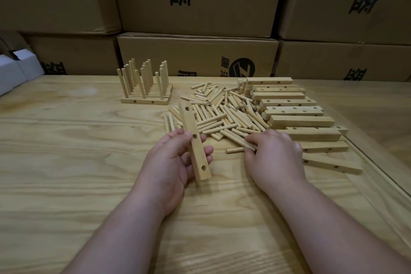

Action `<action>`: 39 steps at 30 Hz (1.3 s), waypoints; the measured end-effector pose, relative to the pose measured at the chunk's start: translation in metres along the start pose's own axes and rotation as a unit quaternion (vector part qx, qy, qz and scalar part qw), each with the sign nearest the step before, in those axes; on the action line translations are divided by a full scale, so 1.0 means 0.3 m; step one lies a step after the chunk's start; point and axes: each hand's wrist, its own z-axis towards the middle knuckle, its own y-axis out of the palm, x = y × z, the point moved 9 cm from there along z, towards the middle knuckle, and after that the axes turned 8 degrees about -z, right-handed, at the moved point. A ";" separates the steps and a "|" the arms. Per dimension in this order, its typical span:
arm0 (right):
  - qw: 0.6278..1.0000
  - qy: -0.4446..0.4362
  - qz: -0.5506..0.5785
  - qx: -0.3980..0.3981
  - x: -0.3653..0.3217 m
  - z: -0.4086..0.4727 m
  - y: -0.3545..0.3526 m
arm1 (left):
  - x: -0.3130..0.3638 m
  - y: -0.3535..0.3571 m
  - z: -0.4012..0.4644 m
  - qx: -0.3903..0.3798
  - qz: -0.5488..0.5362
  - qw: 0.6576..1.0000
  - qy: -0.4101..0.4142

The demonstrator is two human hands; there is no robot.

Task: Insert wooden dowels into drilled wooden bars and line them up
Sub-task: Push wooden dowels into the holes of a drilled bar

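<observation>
The left hand (175,158) gripped a drilled bar (195,142), long axis running twelve to six, holes facing up. At three o'clock from it, the right hand (275,153) pinched a dowel (239,140) at the pile's (222,109) near edge.

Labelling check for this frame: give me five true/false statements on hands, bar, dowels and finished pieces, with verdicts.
1. The left hand holds a drilled bar clear of the table. True.
2. The held bar already has dowels in its holes. False: its three visible holes are empty.
3. The right hand is at the near edge of the loose dowel pile, fingers on a dowel. True.
4. The finished bars with upright dowels stand to the right of the pile. False: they stand to its left, towards the back.
5. The empty drilled bars lie to the left of the pile. False: they lie on its right.
</observation>
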 end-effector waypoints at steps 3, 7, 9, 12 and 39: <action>1.000 -0.002 -0.001 -0.003 -0.001 0.000 0.000 | 0.002 -0.004 0.001 0.002 0.007 1.000 0.012; 1.000 -0.003 0.005 -0.002 -0.009 -0.003 -0.004 | 0.003 -0.010 0.002 -0.001 0.017 1.000 0.016; 1.000 -0.004 0.008 0.003 -0.010 -0.004 -0.007 | -0.002 -0.014 0.004 0.003 0.023 1.000 0.011; 1.000 -0.006 0.016 0.006 -0.010 -0.006 -0.009 | -0.013 -0.022 0.006 0.020 0.042 0.999 -0.001; 0.915 -0.208 0.297 0.176 -0.107 -0.083 -0.147 | -0.008 -0.048 0.019 0.048 0.060 0.997 0.016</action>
